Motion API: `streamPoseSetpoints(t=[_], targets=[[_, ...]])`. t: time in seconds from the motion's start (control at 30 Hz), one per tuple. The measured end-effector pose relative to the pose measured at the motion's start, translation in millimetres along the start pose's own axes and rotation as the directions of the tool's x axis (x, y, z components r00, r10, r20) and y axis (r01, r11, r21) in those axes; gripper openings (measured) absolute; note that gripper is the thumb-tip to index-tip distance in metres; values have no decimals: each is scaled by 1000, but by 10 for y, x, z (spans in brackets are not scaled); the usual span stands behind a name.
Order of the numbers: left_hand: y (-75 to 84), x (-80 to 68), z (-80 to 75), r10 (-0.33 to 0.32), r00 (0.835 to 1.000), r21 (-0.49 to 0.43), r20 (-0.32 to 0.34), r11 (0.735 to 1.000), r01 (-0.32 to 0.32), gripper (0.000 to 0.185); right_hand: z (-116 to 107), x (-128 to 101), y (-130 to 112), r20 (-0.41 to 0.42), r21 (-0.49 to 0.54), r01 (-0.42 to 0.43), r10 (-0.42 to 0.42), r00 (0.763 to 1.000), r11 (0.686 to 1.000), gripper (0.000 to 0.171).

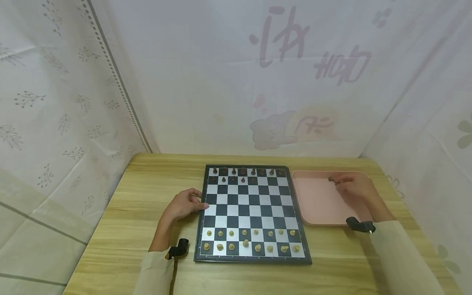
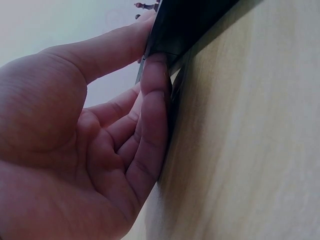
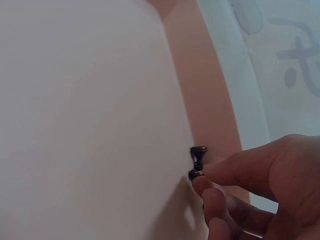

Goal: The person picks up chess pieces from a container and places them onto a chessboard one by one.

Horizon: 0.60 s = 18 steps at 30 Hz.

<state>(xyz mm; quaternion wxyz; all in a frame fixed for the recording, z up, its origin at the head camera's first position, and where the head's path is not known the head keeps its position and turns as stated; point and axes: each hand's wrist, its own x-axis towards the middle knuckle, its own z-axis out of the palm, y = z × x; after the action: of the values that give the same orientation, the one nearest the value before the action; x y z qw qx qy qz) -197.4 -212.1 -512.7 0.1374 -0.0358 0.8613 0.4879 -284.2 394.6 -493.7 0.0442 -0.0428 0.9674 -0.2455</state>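
A chessboard (image 1: 250, 205) lies on the wooden table (image 1: 147, 229). Light pieces (image 1: 245, 243) fill its two near rows, and dark pieces (image 1: 242, 171) stand along the far rows. My left hand (image 1: 184, 205) rests at the board's left edge (image 2: 185, 25). Its thumb lies on the rim and the straight index finger (image 2: 155, 110) presses against the side. My right hand (image 1: 350, 188) is over the pink tray (image 1: 317, 200) to the right of the board. Its fingertips (image 3: 210, 187) pinch a small dark chess piece (image 3: 197, 160) close to the tray's floor (image 3: 100, 125).
White patterned curtains close in the table at the back and on both sides. Bare wood shows left of the board and along the near edge. The tray holds nothing else that I can see.
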Motion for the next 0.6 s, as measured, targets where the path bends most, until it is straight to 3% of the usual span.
streamPoseSetpoints(t=[0.2, 0.43, 0.6], targets=[[2, 1, -4, -18, 1000, 5, -3, 1000, 18, 49, -84, 33, -8, 41, -8, -31, 31, 999, 999, 33], [15, -8, -7, -12, 1000, 2, -2, 1000, 12, 49, -101, 79, -63, 108, 4, 9, -10, 994, 1000, 31], [3, 0, -3, -6, 1000, -1, -2, 1000, 6, 49, -97, 98, -44, 96, -28, 1, 1, 995, 1000, 30]])
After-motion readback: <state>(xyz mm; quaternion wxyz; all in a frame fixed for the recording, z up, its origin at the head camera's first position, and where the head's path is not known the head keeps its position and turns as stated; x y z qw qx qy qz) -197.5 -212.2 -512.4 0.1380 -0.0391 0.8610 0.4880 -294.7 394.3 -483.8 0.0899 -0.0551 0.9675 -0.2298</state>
